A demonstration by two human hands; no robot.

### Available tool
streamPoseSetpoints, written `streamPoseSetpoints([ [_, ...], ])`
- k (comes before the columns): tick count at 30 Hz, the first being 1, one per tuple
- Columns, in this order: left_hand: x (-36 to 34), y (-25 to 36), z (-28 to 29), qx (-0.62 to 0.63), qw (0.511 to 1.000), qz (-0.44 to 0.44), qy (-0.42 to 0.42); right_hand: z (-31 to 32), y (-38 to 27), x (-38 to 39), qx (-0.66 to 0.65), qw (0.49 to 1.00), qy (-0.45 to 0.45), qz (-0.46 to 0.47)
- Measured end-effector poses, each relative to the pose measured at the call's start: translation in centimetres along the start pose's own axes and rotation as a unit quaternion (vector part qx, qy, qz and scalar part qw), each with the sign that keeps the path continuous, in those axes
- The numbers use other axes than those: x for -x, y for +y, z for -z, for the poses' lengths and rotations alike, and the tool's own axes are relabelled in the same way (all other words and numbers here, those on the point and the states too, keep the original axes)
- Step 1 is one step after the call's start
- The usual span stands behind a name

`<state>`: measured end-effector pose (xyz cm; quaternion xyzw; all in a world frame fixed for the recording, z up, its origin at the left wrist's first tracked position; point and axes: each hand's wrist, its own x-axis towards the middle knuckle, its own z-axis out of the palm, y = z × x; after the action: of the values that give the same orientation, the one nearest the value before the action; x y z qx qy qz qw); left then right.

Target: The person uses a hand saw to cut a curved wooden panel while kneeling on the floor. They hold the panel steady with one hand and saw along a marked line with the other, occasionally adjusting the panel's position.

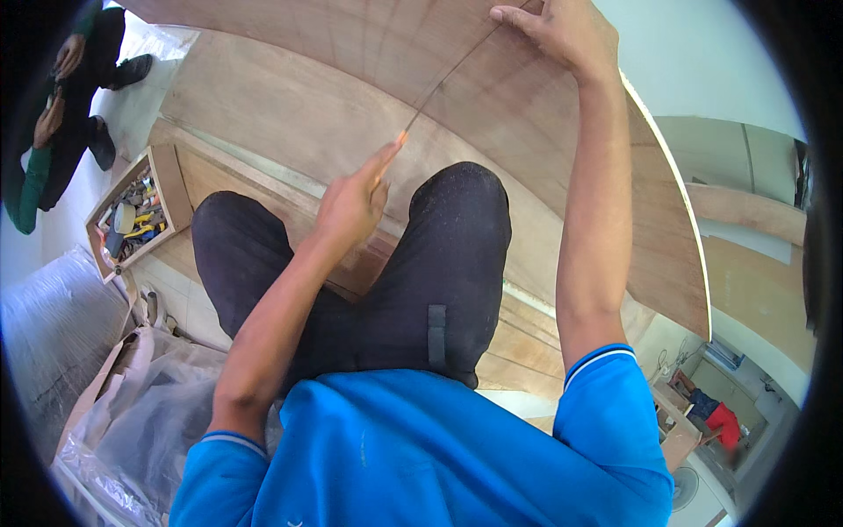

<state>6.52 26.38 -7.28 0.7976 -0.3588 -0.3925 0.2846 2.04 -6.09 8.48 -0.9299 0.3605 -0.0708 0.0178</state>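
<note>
- Across the top of the head view lies the broad brown wooden panel [518, 132], tilted, its upper part running out of the frame; a thin pale edge [686, 206] borders it on the right.
- Over the panel, from lower left to upper right, slants a thin dark rod [450, 75] with an orange end [402, 138]; whether it is a blade or a plain rod I cannot tell.
- The left hand [353, 204] is closed around the orange end, index finger stretched along it, between and just above the knees [465, 211].
- The right hand [575, 37] is near the rod's far end, thumb held out; its other fingers are cut off by the frame, so I cannot tell whether it pinches the rod or presses on the panel.
- The rod looks light, narrow and likely springy; the orange end seems the surest hold, since the slim dark length could flex or turn under a fingertip.
- The panel appears stiff and, given its breadth, probably awkward and fairly heavy; its smooth face offers little to grip, so the pale edge looks the better place for a full grasp, though its rim may chip.
- Behind the panel lie wooden boards [255, 92]; left of the knees stands an open wooden box [179, 186] of mixed tools.
</note>
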Motion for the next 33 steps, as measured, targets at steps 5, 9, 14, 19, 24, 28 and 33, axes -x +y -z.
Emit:
streamPoseSetpoints([
  [5,3.7,0.2,1.1,0.015,0.999,-0.049,-0.006,0.2,1.0,0.2,0.034,0.999,0.020,0.003],
  [9,-10.3,-0.6,-1.9,0.030,0.994,-0.099,0.037,1.0,-2.3,1.7,-0.008,0.999,0.024,0.022],
  [14,-10.3,-1.1,-5.5,0.026,0.983,-0.145,0.112,-0.7,-0.4,1.7,0.022,0.998,0.061,0.020],
  [19,5.1,0.5,1.6,0.055,0.985,-0.144,0.070,0.3,0.5,0.6,0.017,0.999,0.027,0.006],
  [24,-9.4,-2.3,-4.2,0.017,0.979,-0.171,0.112,1.5,-0.8,0.2,0.007,1.000,0.013,0.009],
  [28,-16.2,-1.8,-7.5,0.005,0.984,-0.133,0.121,-1.3,0.8,0.0,0.015,0.999,0.029,0.041],
  [33,0.3,1.1,-0.7,0.026,0.985,-0.151,0.082,0.8,1.0,1.1,-0.006,0.999,0.030,0.020],
])
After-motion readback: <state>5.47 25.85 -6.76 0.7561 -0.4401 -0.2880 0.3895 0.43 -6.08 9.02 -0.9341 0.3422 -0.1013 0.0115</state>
